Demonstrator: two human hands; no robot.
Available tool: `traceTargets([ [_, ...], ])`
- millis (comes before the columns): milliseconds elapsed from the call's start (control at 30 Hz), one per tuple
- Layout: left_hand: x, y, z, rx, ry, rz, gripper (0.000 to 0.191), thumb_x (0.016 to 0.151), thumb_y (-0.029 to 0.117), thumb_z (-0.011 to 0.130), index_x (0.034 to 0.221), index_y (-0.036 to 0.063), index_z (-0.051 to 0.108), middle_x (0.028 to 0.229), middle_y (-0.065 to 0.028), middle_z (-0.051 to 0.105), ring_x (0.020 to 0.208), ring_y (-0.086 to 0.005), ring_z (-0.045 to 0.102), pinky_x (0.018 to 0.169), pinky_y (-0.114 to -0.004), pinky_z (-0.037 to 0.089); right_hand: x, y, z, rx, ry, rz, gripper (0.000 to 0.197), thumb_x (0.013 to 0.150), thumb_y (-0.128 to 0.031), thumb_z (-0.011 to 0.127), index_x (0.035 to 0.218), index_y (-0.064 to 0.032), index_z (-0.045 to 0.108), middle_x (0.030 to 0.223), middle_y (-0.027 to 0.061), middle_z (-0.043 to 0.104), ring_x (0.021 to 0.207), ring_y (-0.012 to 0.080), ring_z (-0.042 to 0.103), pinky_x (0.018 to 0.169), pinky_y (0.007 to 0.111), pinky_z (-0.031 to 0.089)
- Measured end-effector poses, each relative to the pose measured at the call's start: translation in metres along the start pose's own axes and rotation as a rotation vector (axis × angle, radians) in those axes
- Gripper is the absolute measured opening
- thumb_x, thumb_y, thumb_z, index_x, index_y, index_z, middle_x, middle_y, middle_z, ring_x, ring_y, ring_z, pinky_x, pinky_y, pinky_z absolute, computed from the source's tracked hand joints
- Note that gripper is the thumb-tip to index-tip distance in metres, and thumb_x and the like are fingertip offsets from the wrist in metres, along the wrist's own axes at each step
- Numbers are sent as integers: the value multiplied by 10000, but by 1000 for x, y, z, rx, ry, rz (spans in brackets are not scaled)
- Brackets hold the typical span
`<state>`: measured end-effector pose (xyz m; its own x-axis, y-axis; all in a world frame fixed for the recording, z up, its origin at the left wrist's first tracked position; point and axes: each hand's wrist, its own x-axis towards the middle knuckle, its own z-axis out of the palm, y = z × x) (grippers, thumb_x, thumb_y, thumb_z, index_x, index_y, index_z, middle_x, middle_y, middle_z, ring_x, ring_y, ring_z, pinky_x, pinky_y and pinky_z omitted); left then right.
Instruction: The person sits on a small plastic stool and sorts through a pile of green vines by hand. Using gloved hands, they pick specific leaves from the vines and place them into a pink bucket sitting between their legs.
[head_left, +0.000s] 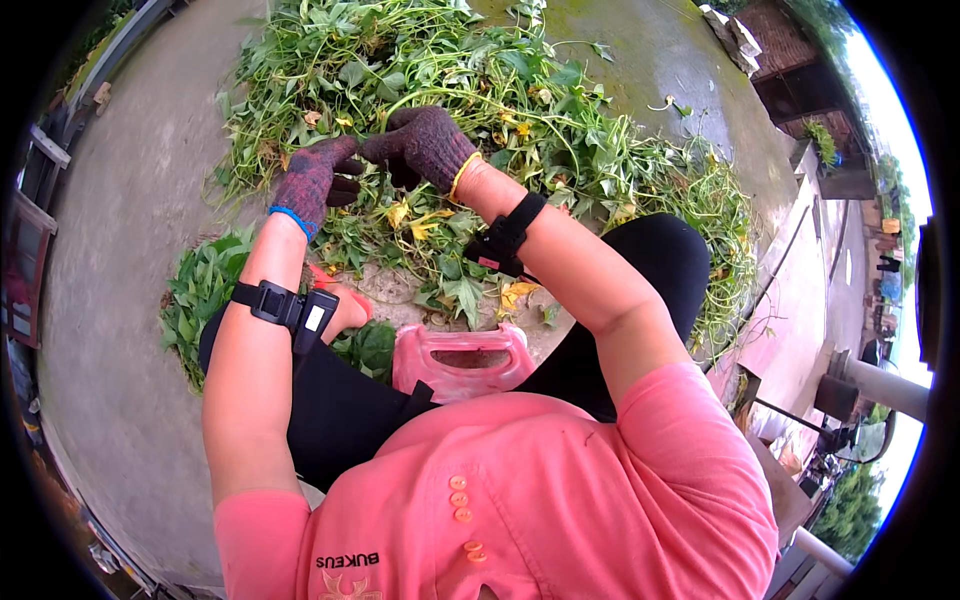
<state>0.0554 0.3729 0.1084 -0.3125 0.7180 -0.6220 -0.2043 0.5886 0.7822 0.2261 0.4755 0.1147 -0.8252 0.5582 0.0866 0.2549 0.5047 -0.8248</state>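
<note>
My left hand (319, 180), in a dark knitted work glove with a blue cuff, is raised over the near edge of a heap of green leafy vines (390, 67). Its fingertips meet those of my right hand (427, 146), gloved alike with a yellow cuff. The right fingers are bent around the end of a long green vine stem (450, 92) that arches off to the right. Whether the left fingers pinch part of it cannot be made out. Yellowed leaves (424, 225) lie among the green ones below the hands.
Between my legs stands a pink plastic stool (465, 360) with a slot. A smaller pile of leafy stems (206, 292) lies at the left, beside my foot in a red shoe (349, 304). Grey concrete floor (120, 300) spreads around; white blocks (731, 37) lie at the upper right.
</note>
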Motion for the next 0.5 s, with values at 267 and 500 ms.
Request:
traceTargets([
  [267, 16, -31, 36, -312, -245, 429, 362, 934, 285, 551, 1222, 66, 553, 1070, -119, 653, 869, -265, 652, 775, -415, 544, -25, -110, -55, -464, 124, -432, 213, 747, -344, 714, 807, -140, 694, 662, 71, 616, 624, 270, 619, 590, 369, 493],
  [500, -31, 1, 41, -748, -766, -149, 402, 931, 246, 573, 1236, -13, 536, 1027, -174, 663, 918, -300, 650, 806, -434, 539, -70, -100, -6, -561, -212, -69, 277, 719, -401, 676, 802, -137, 678, 841, 72, 655, 792, 293, 641, 693, 421, 501],
])
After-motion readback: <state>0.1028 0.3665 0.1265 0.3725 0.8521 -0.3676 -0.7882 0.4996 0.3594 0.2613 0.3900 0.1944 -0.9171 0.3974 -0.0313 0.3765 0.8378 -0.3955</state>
